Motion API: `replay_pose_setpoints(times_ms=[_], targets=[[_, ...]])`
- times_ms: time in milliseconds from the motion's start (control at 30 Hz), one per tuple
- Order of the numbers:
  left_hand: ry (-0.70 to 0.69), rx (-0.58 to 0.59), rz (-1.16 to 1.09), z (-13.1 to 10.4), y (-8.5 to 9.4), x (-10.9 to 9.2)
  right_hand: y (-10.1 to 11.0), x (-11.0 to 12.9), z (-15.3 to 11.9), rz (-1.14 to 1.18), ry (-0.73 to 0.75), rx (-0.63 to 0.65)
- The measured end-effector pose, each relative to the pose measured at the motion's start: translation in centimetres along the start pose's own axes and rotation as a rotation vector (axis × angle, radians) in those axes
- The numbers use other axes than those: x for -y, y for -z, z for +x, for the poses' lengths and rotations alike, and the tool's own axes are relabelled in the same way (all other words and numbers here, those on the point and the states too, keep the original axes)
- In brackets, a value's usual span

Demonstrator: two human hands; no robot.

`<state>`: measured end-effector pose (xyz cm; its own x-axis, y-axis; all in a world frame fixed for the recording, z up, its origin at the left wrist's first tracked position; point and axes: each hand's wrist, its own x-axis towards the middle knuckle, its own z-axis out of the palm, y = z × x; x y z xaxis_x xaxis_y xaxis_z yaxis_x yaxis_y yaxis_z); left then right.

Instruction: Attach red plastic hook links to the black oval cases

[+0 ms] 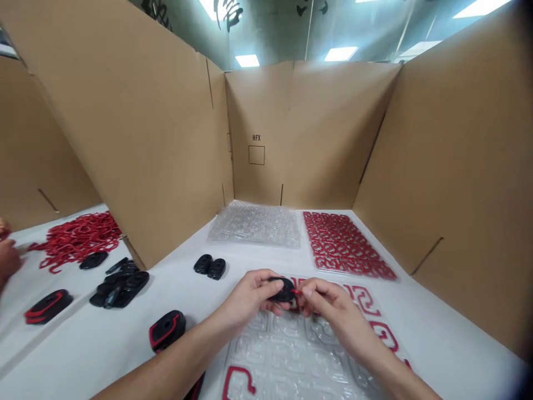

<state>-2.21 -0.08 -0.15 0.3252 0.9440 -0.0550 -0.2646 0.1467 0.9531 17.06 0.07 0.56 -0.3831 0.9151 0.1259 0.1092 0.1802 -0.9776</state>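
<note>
My left hand (252, 293) is closed around a black oval plastic part (285, 291), its thumb lying on top. At the right edge of that part, my right hand (327, 300) pinches a thin red strip (296, 291); the fingers hide most of it. How far the strip is seated in the part I cannot tell. Both hands are above a clear moulded plastic tray (287, 364). Red curved strips, such as one at the front left (239, 373) and one on the right (383, 335), lie in some of its pockets.
A tray full of red strips (347, 241) lies at the back right, beside stacked clear trays (256, 225). Two black parts (210, 266) and red-trimmed parts (167, 330) are on the left. Cardboard walls (158, 128) surround the table. Another person's hand (8, 258) is near a red pile (83, 236).
</note>
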Motion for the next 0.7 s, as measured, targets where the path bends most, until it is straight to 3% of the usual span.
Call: replay_pose_setpoints(times_ms=[267,433,700], targets=[[0.060,0.044,0.025,-0.3,-0.3,-0.6,0.6,-1.2,0.3,0.094,-0.028,0.055],[0.092,0.012,-0.053,-0.3,-0.2,-0.6,0.7,-1.2,0.3,-0.004,-0.059,0.004],[0.072,-0.022,-0.082,-0.2,-0.1,-0.5,0.0,-0.2,0.1,0.358,-0.139,-0.041]])
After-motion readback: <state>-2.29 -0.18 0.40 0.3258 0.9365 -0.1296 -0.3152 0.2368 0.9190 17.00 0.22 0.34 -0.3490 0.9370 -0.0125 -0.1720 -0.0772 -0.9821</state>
